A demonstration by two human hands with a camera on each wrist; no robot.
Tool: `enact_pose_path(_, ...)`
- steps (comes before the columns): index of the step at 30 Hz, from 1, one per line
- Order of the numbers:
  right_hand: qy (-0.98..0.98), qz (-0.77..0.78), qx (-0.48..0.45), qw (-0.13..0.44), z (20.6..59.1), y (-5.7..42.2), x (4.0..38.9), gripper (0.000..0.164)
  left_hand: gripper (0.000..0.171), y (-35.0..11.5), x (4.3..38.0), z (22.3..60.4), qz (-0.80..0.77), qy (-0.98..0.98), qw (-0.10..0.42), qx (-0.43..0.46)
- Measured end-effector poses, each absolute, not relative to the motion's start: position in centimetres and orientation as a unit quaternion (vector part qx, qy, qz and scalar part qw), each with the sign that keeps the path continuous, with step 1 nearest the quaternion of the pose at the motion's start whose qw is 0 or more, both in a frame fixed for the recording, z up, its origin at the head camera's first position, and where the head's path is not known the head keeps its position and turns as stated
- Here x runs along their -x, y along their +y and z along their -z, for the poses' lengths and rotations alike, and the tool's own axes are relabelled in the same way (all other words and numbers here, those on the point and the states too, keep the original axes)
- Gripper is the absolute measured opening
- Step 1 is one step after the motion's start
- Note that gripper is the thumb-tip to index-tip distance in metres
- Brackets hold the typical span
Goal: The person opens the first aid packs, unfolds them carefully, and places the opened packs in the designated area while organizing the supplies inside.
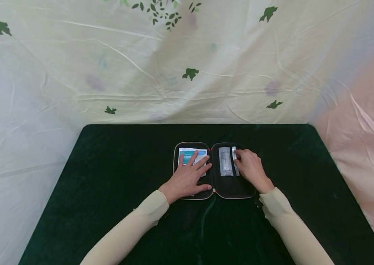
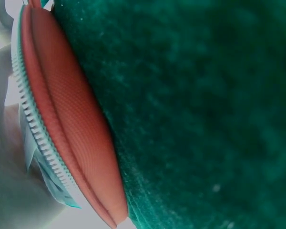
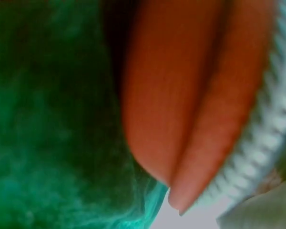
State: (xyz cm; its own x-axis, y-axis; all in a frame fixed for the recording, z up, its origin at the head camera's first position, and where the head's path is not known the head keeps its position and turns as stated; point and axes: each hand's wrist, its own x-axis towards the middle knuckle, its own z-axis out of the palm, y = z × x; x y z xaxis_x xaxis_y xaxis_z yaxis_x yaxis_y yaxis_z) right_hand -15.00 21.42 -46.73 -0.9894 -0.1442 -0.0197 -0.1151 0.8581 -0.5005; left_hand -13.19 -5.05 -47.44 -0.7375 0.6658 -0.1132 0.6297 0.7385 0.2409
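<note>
A zippered case [image 1: 233, 189] lies unfolded on the table, black inside. Its reddish outer shell and pale zipper teeth fill much of both wrist views. My left hand [image 1: 187, 180] rests with spread fingers over the case's left half, across a white and blue packet [image 1: 187, 150] that it partly covers. In the right half, a clear packet [image 1: 224, 162] sits beside a dark elastic strap. My right hand [image 1: 251, 167] pinches a narrow silvery packet [image 1: 234, 151] at that strap's right side. The left wrist view shows a crinkled packet edge [image 2: 55, 183] above the zipper.
A dark green velvety cloth [image 1: 124, 158] covers the table under the case. Behind and on both sides hangs pale fabric [image 1: 140, 73] printed with green leaves and bird-like shapes. The case's red hinge [image 1: 210, 149] lies between the hands.
</note>
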Motion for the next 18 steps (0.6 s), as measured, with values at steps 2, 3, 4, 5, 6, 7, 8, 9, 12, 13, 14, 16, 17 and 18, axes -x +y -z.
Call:
enact_pose_path(2, 0.963, 0.258, 0.065, 0.032, 46.67, 21.37, 15.04, 0.037, 0.078, -5.05, 13.18, 47.4, -0.096, 0.927, 0.097, -0.349)
enact_pose_path(3, 0.963, 0.259, 0.065, 0.035, 46.63, 21.33, 15.06, 0.037, 0.078, -5.05, 13.17, 47.38, -0.097, 0.927, 0.098, -0.349)
enact_pose_path(4, 0.963, 0.26, 0.064, 0.038, 46.6, 21.29, 15.07, 0.037, 0.078, -5.07, 13.17, 47.36, -0.096, 0.927, 0.097, -0.349)
enact_pose_path(5, 0.962, 0.262, 0.064, 0.041, 46.59, 21.26, 15.09, 0.037, 0.079, -5.07, 13.17, 47.37, -0.096, 0.927, 0.098, -0.349)
enact_pose_path(6, 0.962, 0.264, 0.064, 0.043, 46.57, 21.23, 15.09, 0.037, 0.079, -5.08, 13.18, 47.38, -0.096, 0.927, 0.098, -0.35)
enact_pose_path(7, 0.961, 0.265, 0.064, 0.045, 46.58, 21.21, 15.11, 0.037, 0.079, -5.09, 13.19, 47.39, -0.095, 0.927, 0.098, -0.35)
enact_pose_path(8, 0.96, 0.267, 0.066, 0.046, 46.59, 21.19, 15.13, 0.037, 0.079, -5.11, 13.19, 47.4, -0.094, 0.927, 0.098, -0.35)
enact_pose_path(9, 0.96, 0.269, 0.068, 0.046, 46.62, 21.18, 15.16, 0.037, 0.079, -5.12, 13.19, 47.4, -0.094, 0.927, 0.097, -0.35)
enact_pose_path(12, 0.959, 0.272, 0.07, 0.044, 46.68, 21.15, 15.17, 0.036, 0.079, -5.14, 13.2, 47.45, -0.095, 0.927, 0.096, -0.351)
enact_pose_path(13, 0.959, 0.273, 0.07, 0.042, 46.7, 21.14, 15.17, 0.036, 0.079, -5.14, 13.21, 47.46, -0.095, 0.927, 0.095, -0.351)
enact_pose_path(14, 0.958, 0.274, 0.07, 0.04, 46.7, 21.11, 15.15, 0.036, 0.078, -5.14, 13.21, 47.47, -0.095, 0.927, 0.094, -0.352)
enact_pose_path(16, 0.958, 0.275, 0.07, 0.036, 46.67, 21.04, 15.06, 0.036, 0.078, -5.15, 13.2, 47.48, -0.095, 0.926, 0.094, -0.352)
enact_pose_path(17, 0.958, 0.275, 0.07, 0.034, 46.64, 21.0, 14.98, 0.036, 0.078, -5.14, 13.2, 47.5, -0.095, 0.926, 0.094, -0.352)
enact_pose_path(18, 0.958, 0.275, 0.069, 0.033, 46.63, 20.97, 14.89, 0.036, 0.078, -5.14, 13.21, 47.51, -0.096, 0.926, 0.094, -0.352)
